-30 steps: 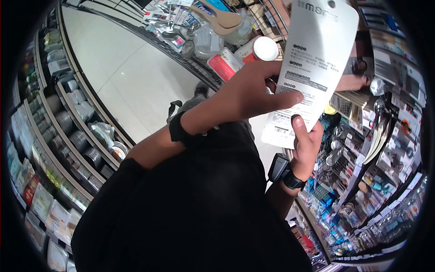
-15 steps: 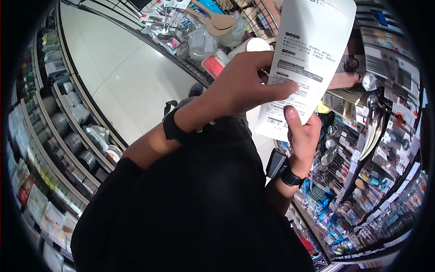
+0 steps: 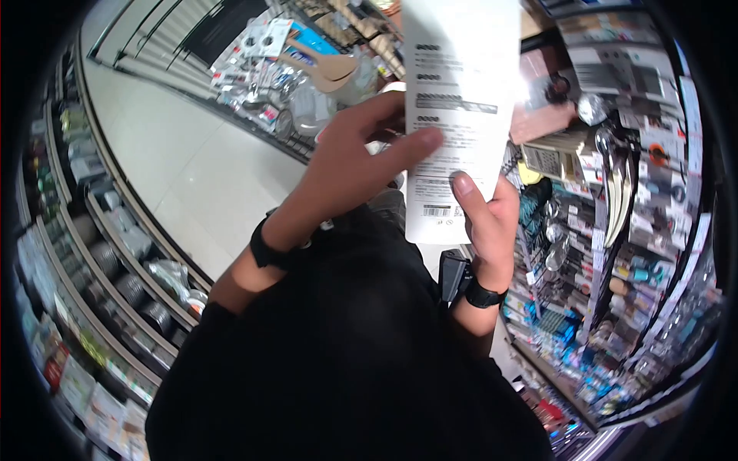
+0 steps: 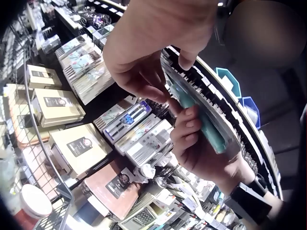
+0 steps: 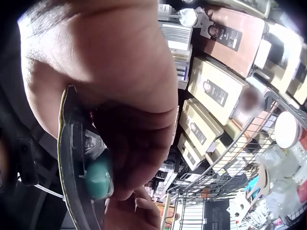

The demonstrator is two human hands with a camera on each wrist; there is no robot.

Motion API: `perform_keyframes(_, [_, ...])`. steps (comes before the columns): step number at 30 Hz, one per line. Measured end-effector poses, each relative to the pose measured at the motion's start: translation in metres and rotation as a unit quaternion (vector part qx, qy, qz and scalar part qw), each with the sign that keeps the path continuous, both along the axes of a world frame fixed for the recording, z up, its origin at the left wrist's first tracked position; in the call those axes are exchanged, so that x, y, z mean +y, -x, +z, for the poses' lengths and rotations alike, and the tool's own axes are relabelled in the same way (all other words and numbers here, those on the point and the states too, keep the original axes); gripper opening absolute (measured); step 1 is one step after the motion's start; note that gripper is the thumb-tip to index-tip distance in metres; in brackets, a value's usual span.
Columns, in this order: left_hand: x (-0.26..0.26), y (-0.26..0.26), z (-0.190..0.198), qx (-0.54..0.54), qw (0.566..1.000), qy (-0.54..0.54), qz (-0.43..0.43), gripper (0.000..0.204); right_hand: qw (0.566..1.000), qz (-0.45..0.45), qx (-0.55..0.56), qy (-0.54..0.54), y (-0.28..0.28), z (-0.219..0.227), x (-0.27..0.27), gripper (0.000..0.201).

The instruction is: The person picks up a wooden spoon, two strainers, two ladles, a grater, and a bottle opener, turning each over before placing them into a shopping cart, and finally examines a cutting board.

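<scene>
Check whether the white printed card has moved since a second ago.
Yes: in the head view the card has shifted left against the white tub lid, now overlapping it; earlier it stood clear. Camera motion may contribute.

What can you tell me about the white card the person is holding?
The white card, with rounded corners, carries dark print and, near its lower end, a barcode. Its other side holds a teal piece under what looks like clear plastic. The head view cuts off its top. The left hand and right hand both grip it, each thumb over the printed face.
</scene>
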State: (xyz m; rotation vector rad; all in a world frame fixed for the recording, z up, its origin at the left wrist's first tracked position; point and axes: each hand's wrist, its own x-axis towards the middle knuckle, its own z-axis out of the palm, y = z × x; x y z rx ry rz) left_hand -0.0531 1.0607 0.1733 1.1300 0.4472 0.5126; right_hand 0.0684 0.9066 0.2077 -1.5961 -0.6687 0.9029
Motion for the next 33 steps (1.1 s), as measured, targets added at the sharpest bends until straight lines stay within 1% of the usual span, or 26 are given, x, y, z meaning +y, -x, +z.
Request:
perform_keyframes(1, [0.0, 0.001, 0.002, -0.026, 1.0, -0.002, 0.005, 0.033, 1.0, -0.014, -0.002, -0.009, 0.0, 0.002, 0.001, 0.029])
perform_keyframes(2, [-0.001, 0.003, 0.004, -0.031, 0.999, -0.005, -0.009, 0.033, 1.0, -0.028, -0.007, -0.012, -0.002, 0.003, -0.001, 0.029])
perform_keyframes(4, [0.0, 0.008, 0.008, 0.006, 0.999, -0.053, 0.001, 0.03, 0.998, -0.015, 0.031, -0.047, -0.006, 0.004, -0.002, 0.029])
perform_keyframes(6, [0.002, 0.008, 0.007, 0.007, 0.997, -0.077, 0.002, 0.028, 0.997, -0.016, 0.033, -0.065, -0.007, 0.004, -0.001, 0.029])
perform_keyframes(8, [0.002, 0.01, 0.009, 0.007, 0.998, -0.053, -0.022, 0.024, 0.997, -0.011, 0.018, -0.07, -0.007, 0.002, -0.003, 0.03])
perform_keyframes(9, [0.002, 0.01, 0.011, 0.008, 0.998, -0.056, -0.021, 0.024, 0.997, -0.009, 0.019, -0.074, -0.007, 0.003, -0.003, 0.03])
perform_keyframes(14, [0.0, 0.008, 0.014, -0.005, 0.994, -0.114, -0.002, 0.018, 0.997, -0.004, 0.027, -0.073, -0.009, 0.005, -0.006, 0.03])
perform_keyframes(18, [-0.001, 0.005, 0.016, -0.01, 0.992, -0.124, 0.001, 0.018, 0.996, 0.0, 0.036, -0.079, -0.012, 0.007, -0.008, 0.03])
perform_keyframes(21, [-0.002, 0.004, 0.013, -0.011, 0.994, -0.111, 0.012, 0.018, 0.996, 0.018, 0.045, -0.074, -0.013, 0.004, -0.009, 0.033])
perform_keyframes(23, [-0.002, 0.003, 0.004, 0.019, 0.994, -0.104, 0.011, 0.03, 0.994, 0.007, 0.049, -0.1, -0.01, 0.003, -0.006, 0.038])
perform_keyframes(24, [-0.004, 0.001, 0.002, 0.02, 0.994, -0.108, 0.011, 0.03, 0.993, 0.008, 0.05, -0.104, -0.008, 0.001, -0.004, 0.038])
perform_keyframes(26, [-0.011, -0.004, 0.002, -0.018, 0.996, -0.077, 0.028, 0.056, 0.998, -0.031, -0.009, -0.051, -0.003, -0.006, 0.004, 0.044])
perform_keyframes(27, [-0.007, 0.002, 0.01, 0.029, 0.992, -0.111, -0.052, 0.072, 0.993, -0.01, -0.121, 0.007, -0.004, -0.013, 0.005, 0.054])
perform_keyframes(28, [-0.014, 0.002, 0.001, 0.016, 0.99, -0.136, -0.041, 0.066, 0.941, 0.073, -0.329, -0.035, -0.005, -0.007, 0.012, 0.064])
perform_keyframes(30, [-0.012, 0.005, -0.002, 0.007, 0.981, -0.165, -0.102, 0.051, 0.937, 0.199, -0.287, -0.008, -0.002, 0.005, 0.017, 0.074])
perform_keyframes(31, [-0.007, 0.006, -0.006, 0.011, 0.979, -0.175, -0.106, 0.051, 0.953, 0.184, -0.238, 0.03, 0.005, 0.009, 0.018, 0.07])
perform_keyframes(32, [-0.003, 0.007, -0.013, 0.034, 0.995, -0.008, -0.092, 0.043, 0.955, 0.178, -0.236, 0.021, 0.005, 0.007, 0.019, 0.07])
perform_keyframes(33, [0.002, 0.007, -0.022, 0.057, 0.983, 0.16, -0.074, 0.035, 0.955, 0.204, -0.215, 0.032, 0.001, 0.002, 0.017, 0.065])
